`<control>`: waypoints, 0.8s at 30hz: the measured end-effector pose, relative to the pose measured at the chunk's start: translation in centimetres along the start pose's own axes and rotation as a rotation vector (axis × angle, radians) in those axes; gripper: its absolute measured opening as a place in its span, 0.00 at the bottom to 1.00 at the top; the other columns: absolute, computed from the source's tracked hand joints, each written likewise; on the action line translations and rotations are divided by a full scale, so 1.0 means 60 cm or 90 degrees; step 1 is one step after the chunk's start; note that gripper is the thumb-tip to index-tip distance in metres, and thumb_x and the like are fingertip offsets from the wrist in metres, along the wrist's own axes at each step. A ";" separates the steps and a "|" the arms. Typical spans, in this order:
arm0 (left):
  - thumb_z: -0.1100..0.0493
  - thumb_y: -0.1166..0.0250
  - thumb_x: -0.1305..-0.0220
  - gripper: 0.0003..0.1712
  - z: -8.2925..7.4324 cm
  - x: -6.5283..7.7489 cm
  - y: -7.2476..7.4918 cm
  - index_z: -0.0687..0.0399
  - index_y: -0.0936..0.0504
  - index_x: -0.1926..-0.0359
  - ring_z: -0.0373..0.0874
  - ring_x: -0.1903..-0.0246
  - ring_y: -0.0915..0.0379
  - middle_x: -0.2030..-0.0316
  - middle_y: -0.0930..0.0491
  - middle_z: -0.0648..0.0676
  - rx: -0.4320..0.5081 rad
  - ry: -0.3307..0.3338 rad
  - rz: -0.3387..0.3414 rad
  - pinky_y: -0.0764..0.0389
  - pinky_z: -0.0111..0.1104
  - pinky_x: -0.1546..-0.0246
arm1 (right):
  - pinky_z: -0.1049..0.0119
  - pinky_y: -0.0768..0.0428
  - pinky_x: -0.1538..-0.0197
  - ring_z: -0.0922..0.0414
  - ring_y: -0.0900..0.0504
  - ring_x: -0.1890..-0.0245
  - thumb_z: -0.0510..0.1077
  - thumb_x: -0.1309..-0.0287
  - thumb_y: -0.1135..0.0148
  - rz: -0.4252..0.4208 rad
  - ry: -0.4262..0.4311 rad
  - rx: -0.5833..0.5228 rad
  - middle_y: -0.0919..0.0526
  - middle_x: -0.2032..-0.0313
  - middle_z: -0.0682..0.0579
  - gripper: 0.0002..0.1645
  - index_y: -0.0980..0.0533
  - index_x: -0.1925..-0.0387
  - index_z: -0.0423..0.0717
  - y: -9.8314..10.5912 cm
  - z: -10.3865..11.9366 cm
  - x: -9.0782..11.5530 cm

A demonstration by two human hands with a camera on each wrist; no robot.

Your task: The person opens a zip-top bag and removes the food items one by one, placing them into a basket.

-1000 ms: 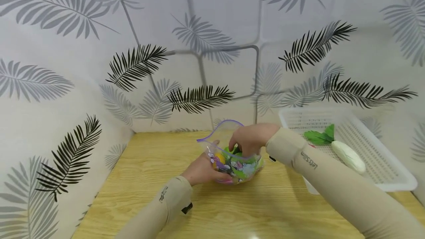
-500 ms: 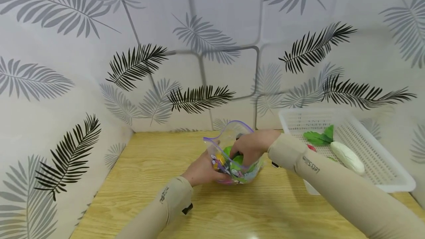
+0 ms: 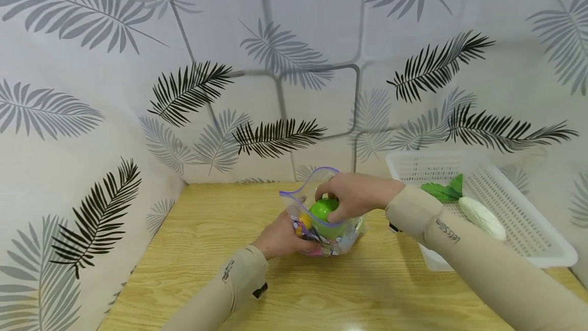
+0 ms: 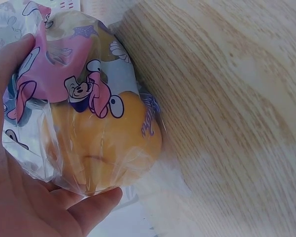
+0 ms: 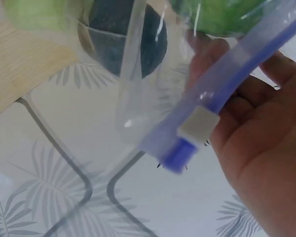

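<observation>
A clear zip bag (image 3: 337, 243) with cartoon prints and a purple zip edge stands on the table with its mouth open. My left hand (image 3: 279, 237) grips it from the left, thumb in front and fingers round the side. A shiny green round fruit (image 3: 323, 209) shows at the bag's mouth, with my right hand (image 3: 346, 195) curled over it. Through the plastic in the left wrist view, an orange round fruit (image 4: 101, 140) lies below something pink (image 4: 59, 76). The right wrist view shows a dark round thing (image 5: 123, 39) inside and the white zip slider (image 5: 198, 126).
On the right, a white plastic basket (image 3: 542, 208) holds a white vegetable with green leaves (image 3: 482, 217). My right forearm crosses in front of its near left side. The wooden table (image 3: 206, 218) meets a leaf-patterned backdrop (image 3: 312, 101) along its back and left edges.
My right hand has come up and slightly right from deeper in the bag, and more of the green fruit shows under it. My left hand has stayed on the bag.
</observation>
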State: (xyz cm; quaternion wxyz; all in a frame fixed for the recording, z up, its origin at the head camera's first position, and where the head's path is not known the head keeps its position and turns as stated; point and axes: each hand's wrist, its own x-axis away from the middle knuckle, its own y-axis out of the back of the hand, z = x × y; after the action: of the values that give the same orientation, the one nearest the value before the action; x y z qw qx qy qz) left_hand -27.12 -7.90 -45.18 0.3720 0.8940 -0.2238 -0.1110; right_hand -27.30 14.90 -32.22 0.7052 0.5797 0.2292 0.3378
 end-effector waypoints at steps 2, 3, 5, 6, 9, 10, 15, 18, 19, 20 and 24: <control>0.39 0.18 0.57 0.70 0.000 -0.001 -0.001 0.38 0.53 0.20 0.38 0.43 0.25 0.41 0.24 0.42 0.000 -0.005 0.004 0.26 0.42 0.38 | 0.67 0.21 0.62 0.63 0.22 0.68 0.49 0.46 0.33 -0.029 -0.002 -0.018 0.16 0.61 0.58 0.24 0.20 0.45 0.53 0.006 -0.004 0.005; 0.39 0.18 0.56 0.69 0.000 -0.001 -0.001 0.36 0.52 0.20 0.37 0.43 0.25 0.41 0.24 0.41 0.001 -0.008 0.006 0.26 0.42 0.38 | 0.67 0.21 0.63 0.63 0.22 0.68 0.49 0.46 0.33 -0.043 -0.005 -0.027 0.16 0.60 0.58 0.25 0.20 0.44 0.54 0.011 -0.005 0.008; 0.40 0.18 0.56 0.66 0.000 -0.002 -0.002 0.33 0.49 0.22 0.37 0.42 0.26 0.40 0.25 0.40 -0.002 -0.010 0.008 0.26 0.42 0.38 | 0.65 0.21 0.61 0.61 0.22 0.66 0.50 0.45 0.33 -0.075 -0.006 -0.042 0.17 0.56 0.58 0.26 0.21 0.43 0.56 0.023 -0.006 0.016; 0.39 0.18 0.56 0.66 0.000 -0.002 -0.002 0.32 0.49 0.22 0.38 0.41 0.26 0.39 0.25 0.40 -0.004 -0.007 0.009 0.27 0.43 0.37 | 0.64 0.21 0.60 0.60 0.22 0.64 0.50 0.45 0.33 -0.090 -0.008 -0.048 0.17 0.55 0.58 0.27 0.22 0.41 0.57 0.031 -0.007 0.021; 0.37 0.19 0.56 0.68 -0.001 -0.001 -0.003 0.34 0.50 0.21 0.42 0.38 0.28 0.36 0.26 0.44 -0.030 0.014 0.005 0.28 0.46 0.35 | 0.61 0.22 0.58 0.56 0.22 0.60 0.50 0.44 0.33 -0.134 -0.027 -0.070 0.18 0.52 0.58 0.30 0.24 0.38 0.58 0.056 -0.014 0.040; 0.36 0.19 0.57 0.69 -0.002 -0.001 -0.004 0.35 0.51 0.20 0.44 0.37 0.28 0.36 0.26 0.47 -0.035 0.021 0.002 0.29 0.47 0.35 | 0.60 0.23 0.57 0.55 0.23 0.58 0.49 0.44 0.33 -0.147 -0.035 -0.080 0.18 0.52 0.58 0.30 0.25 0.37 0.58 0.065 -0.018 0.049; 0.33 0.19 0.58 0.71 -0.005 0.001 -0.007 0.35 0.53 0.19 0.50 0.37 0.28 0.35 0.25 0.54 -0.049 0.045 -0.012 0.28 0.49 0.36 | 0.60 0.23 0.60 0.55 0.23 0.61 0.45 0.43 0.33 -0.211 -0.085 -0.097 0.18 0.55 0.56 0.30 0.25 0.37 0.59 0.093 -0.053 0.105; 0.33 0.20 0.59 0.71 -0.004 0.002 -0.007 0.34 0.52 0.20 0.50 0.38 0.27 0.36 0.25 0.55 -0.052 0.047 -0.014 0.27 0.49 0.37 | 0.61 0.23 0.61 0.57 0.23 0.63 0.44 0.42 0.32 -0.233 -0.121 -0.070 0.17 0.57 0.56 0.29 0.24 0.38 0.58 0.097 -0.079 0.147; 0.32 0.20 0.59 0.71 -0.004 0.002 -0.007 0.34 0.53 0.20 0.50 0.38 0.27 0.36 0.25 0.55 -0.053 0.046 -0.015 0.27 0.49 0.37 | 0.60 0.23 0.61 0.57 0.23 0.62 0.44 0.42 0.32 -0.230 -0.136 -0.062 0.17 0.57 0.56 0.29 0.24 0.38 0.57 0.096 -0.088 0.161; 0.32 0.20 0.59 0.71 -0.004 0.003 -0.007 0.34 0.53 0.20 0.50 0.38 0.27 0.35 0.25 0.55 -0.054 0.047 -0.015 0.27 0.50 0.37 | 0.60 0.23 0.61 0.58 0.22 0.62 0.45 0.41 0.33 -0.222 -0.152 -0.051 0.16 0.56 0.54 0.28 0.24 0.38 0.56 0.095 -0.096 0.176; 0.32 0.20 0.59 0.71 -0.004 0.004 -0.005 0.34 0.52 0.20 0.50 0.38 0.27 0.36 0.25 0.55 -0.055 0.044 -0.019 0.27 0.50 0.37 | 0.59 0.21 0.59 0.58 0.20 0.60 0.48 0.40 0.32 -0.165 -0.212 -0.024 0.15 0.53 0.51 0.27 0.24 0.38 0.52 0.079 -0.132 0.228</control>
State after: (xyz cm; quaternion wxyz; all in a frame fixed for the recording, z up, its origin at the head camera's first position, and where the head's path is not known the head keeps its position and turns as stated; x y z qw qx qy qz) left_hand -26.73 -7.66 -45.25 0.4159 0.8837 -0.1926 -0.0948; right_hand -24.85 30.76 -28.47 0.7814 0.5800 0.1761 0.1480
